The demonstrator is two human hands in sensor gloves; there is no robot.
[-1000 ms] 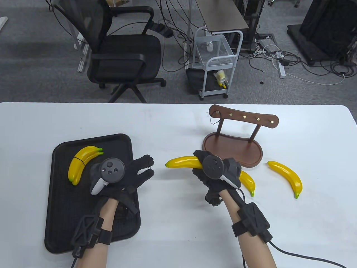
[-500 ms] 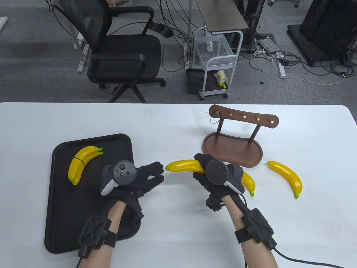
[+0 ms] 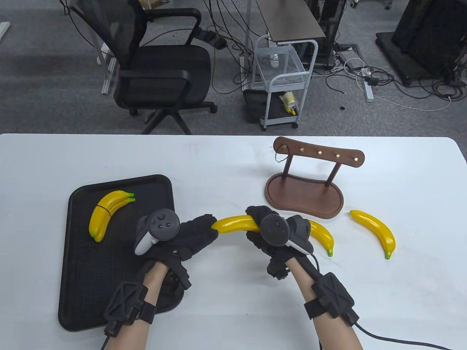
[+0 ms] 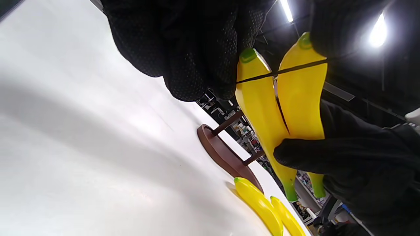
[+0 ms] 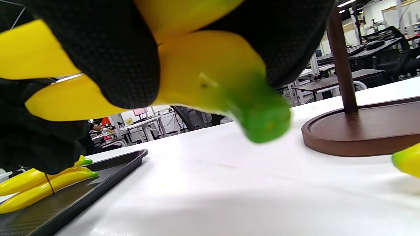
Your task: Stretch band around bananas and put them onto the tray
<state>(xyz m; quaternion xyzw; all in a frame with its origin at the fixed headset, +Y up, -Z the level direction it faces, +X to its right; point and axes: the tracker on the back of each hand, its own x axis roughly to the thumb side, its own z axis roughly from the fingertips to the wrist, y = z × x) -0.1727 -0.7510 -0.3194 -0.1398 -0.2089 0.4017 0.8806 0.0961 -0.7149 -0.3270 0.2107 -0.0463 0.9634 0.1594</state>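
Lying crosswise in the right hand [image 3: 271, 233], bananas [image 3: 233, 223] point left.

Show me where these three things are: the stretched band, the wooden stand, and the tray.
stretched band [image 4: 285, 69]: left wrist view, on the thin black line crossing the two held bananas.
wooden stand [image 3: 304, 195]: table view, on its brown oval base.
tray [image 3: 120, 277]: table view, on its bare black floor.

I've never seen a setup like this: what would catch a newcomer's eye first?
Two black-gloved hands meet mid-table: the right hand holds two yellow bananas while the left hand stretches a thin black band over their tips. At left, a black tray carries an already banded pair.
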